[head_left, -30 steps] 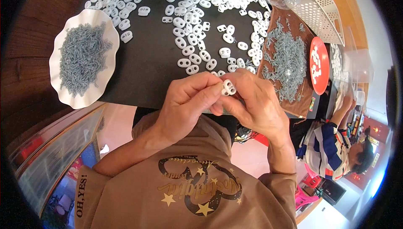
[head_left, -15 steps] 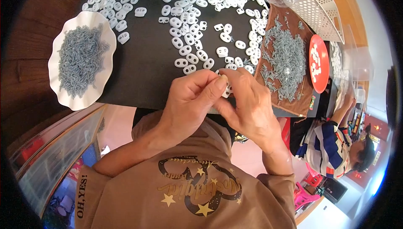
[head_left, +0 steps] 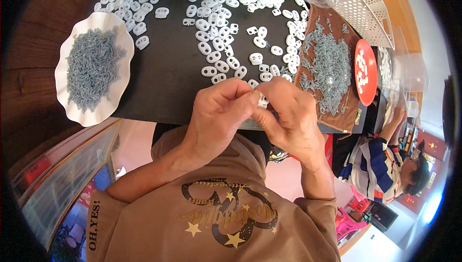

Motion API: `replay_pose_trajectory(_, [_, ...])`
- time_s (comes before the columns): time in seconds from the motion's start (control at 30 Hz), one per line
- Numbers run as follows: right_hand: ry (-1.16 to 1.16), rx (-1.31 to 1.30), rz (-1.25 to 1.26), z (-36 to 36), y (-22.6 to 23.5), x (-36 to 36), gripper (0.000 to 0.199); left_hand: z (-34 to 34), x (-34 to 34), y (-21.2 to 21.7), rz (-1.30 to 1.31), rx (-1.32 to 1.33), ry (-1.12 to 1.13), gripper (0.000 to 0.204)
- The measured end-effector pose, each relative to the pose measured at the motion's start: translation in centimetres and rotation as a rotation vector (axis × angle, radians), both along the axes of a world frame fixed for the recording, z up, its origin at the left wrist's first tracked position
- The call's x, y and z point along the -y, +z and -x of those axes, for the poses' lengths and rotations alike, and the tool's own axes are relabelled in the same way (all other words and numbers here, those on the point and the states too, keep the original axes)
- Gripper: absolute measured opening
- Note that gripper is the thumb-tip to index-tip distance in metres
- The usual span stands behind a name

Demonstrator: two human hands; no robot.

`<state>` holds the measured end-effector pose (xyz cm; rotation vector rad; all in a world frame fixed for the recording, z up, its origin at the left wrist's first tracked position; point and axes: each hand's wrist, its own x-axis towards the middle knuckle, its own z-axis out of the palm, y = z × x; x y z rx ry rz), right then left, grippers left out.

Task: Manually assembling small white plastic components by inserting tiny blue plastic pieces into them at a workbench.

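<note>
A: From left to right, how far are we?

B: At left, the scalloped white dish [head_left: 61,77] carries a big heap of small grey pieces [head_left: 91,67]. In the middle, our left hand [head_left: 216,118] and our right hand [head_left: 293,115] hold one white two-holed piece [head_left: 263,101] between them, the fingers narrow around it (their tips are partly hidden). We judge this piece is not finished. Many loose white pieces [head_left: 216,33] lie beyond our hands, so much seems left.

A: And the edges, the room?

B: Between dish and left hand, the dark worktop [head_left: 161,86] gives open room. Its near edge runs under our hands. At right, the brown cloth [head_left: 338,121] and the red plate [head_left: 371,69] make it tighter.
</note>
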<state>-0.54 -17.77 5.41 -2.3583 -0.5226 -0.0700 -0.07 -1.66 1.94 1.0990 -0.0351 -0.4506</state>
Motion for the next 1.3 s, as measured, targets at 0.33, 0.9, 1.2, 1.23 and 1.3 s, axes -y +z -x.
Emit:
replay_pose_trajectory(0.33, [0.011, -0.046, -0.076, -0.2, -0.5, -0.3, 0.016, 0.1, -0.2, -0.3, -0.076, 0.092, -0.011, 0.017])
replay_pose_trajectory(0.9, [-0.767, -0.072, 0.055, 1.8, 2.3, 12.9, 0.024, 0.4, -0.9, -0.1, -0.128, 0.13, -0.146, 0.024])
replay_pose_trajectory(1.2, [-0.896, -0.082, 0.322, 0.1, 1.2, 23.2, 0.034, 0.3, -0.2, 0.3, -0.479, 0.228, -0.218, 0.03])
replay_pose_trajectory(1.23, [-0.855, -0.049, 0.266, 0.1, 1.2, 22.9, 0.034, 0.3, -0.1, 0.3, -0.493, 0.223, -0.21, 0.03])
replay_pose_trajectory(1.3, [-0.815, -0.074, 0.207, -0.1, 1.7, 20.8, 0.032, 0.3, 0.2, 0.4, -0.538, 0.234, -0.234, 0.033])
